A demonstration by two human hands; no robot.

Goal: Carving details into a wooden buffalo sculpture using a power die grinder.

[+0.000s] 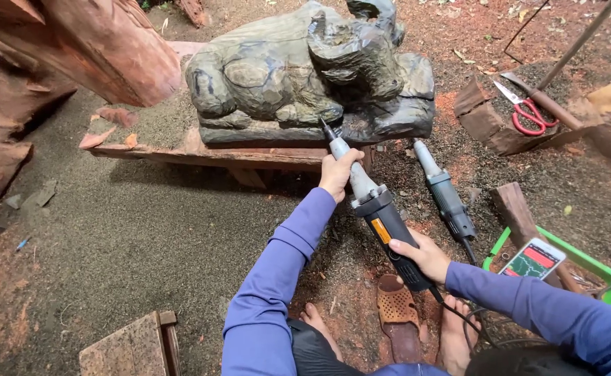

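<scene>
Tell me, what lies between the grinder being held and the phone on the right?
A second grinder lying on the ground, seen in the head view.

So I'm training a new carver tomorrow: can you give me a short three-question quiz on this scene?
1. True or false: both hands hold the same die grinder.
2. Which hand grips the tool nearer its tip? A) left hand B) right hand
3. Fill in: the grinder's tip sits at the base of the dark ____ carving.

Key: 1 true. 2 A. 3 animal. A second grinder lies unused on the ground to the right, and red-handled scissors rest on a wood block.
</scene>
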